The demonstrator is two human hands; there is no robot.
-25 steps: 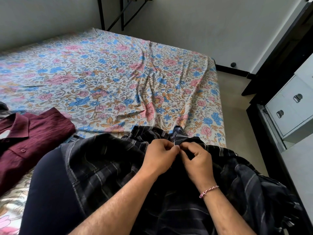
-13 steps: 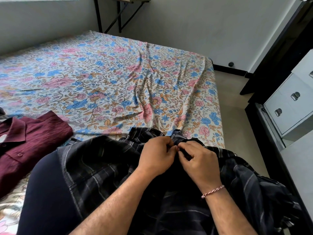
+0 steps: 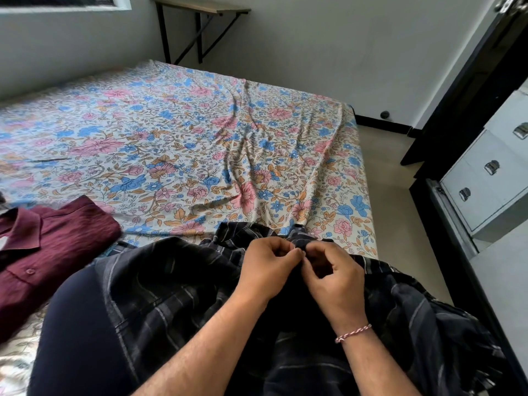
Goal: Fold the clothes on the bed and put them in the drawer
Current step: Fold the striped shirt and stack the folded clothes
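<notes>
You sit at the edge of the bed [image 3: 177,144], its floral sheet rumpled down the middle, with the dark shirt [image 3: 171,295] spread over your lap and trailing off the mattress toward the floor at your right. The maroon shirt [image 3: 48,252] lies folded flat on the sheet at your left, collar up and just beside the dark one, so one garment looks done and this one is not yet folded. The drawers [image 3: 483,190], white with metal pulls, stand shut well apart at your right, across a strip of floor. Your left hand [image 3: 268,270] curls its fingers and pinches the cloth near the top of the dark shirt; your right hand [image 3: 334,278] does the same from the other side, and the fingertips of both meet at one spot. By the look of it you are fastening a button or lining up the placket before folding. Next the shirt probably needs to go flat on the open sheet ahead of you, front down, with the hanging side gathered in first. What you pinch is too small to make out, and your hands cover it. The lower hem and right sleeve run out of frame. Which drawer is meant cannot be told from here.
</notes>
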